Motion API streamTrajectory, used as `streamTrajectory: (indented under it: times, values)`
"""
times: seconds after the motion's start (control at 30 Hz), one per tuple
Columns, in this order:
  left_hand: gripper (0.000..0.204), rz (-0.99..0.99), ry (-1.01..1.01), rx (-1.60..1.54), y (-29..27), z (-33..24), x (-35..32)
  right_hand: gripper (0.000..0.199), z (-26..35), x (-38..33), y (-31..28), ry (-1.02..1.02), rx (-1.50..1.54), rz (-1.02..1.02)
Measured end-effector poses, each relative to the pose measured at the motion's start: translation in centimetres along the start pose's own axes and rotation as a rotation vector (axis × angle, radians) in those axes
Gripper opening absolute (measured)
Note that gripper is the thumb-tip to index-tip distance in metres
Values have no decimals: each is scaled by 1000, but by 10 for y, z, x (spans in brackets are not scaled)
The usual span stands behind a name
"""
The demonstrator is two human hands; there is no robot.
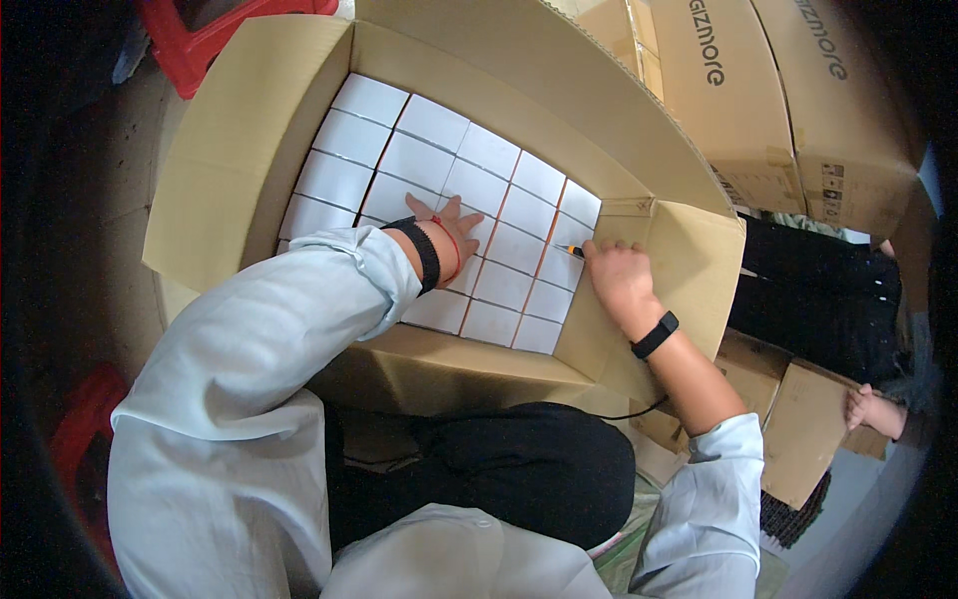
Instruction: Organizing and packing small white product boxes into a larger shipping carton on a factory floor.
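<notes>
A large open cardboard carton [454,351] holds several white boxes [429,160] packed in tight rows, with thin orange-brown lines between some of them. My left hand [451,245] rests on top of the boxes near the middle, fingers spread and holding nothing. By the carton's right wall, my right hand [621,285] is closed around a slim tool [574,251] with an orange and black body. Its thin, pale tip points left over the right-hand boxes. Most of the handle is hidden in my fist, and its exact kind cannot be made out.
The carton's flaps stand open, including the right flap [704,290]. Larger taped cartons [738,100] are stacked at the far right. At right, another person's hand [876,411] touches a cardboard piece [806,429]. A red plastic stool [190,45] stands at the far left.
</notes>
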State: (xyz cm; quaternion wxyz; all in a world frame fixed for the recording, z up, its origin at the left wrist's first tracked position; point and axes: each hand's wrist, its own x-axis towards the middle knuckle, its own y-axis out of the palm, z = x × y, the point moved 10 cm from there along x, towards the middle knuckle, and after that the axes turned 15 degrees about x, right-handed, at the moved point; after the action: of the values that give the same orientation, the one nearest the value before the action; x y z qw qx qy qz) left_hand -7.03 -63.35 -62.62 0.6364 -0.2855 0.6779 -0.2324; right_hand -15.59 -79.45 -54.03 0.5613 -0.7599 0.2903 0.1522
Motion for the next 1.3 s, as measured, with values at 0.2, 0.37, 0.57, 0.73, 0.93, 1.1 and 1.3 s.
streamTrajectory:
  times: [0.2,0.37,0.57,0.73,0.93,1.1,1.3]
  values:
    - [94,-3,0,4,1,0,0,16,1,2,-2,5,21,13]
    - [95,-3,1,5,1,0,1,16,-1,2,4,3,13,11]
    - [101,17,0,1,5,-1,6,17,0,2,-1,3,17,-6]
    - [102,28,2,7,6,-1,8,17,0,3,-1,5,16,15]
    - [101,14,-2,-2,7,-1,10,17,1,5,8,4,16,9]
    - [94,-2,-10,-8,4,1,8,14,3,6,19,1,-53,-15]
    - [98,-1,-5,-9,6,1,8,16,6,12,24,38,-26,62]
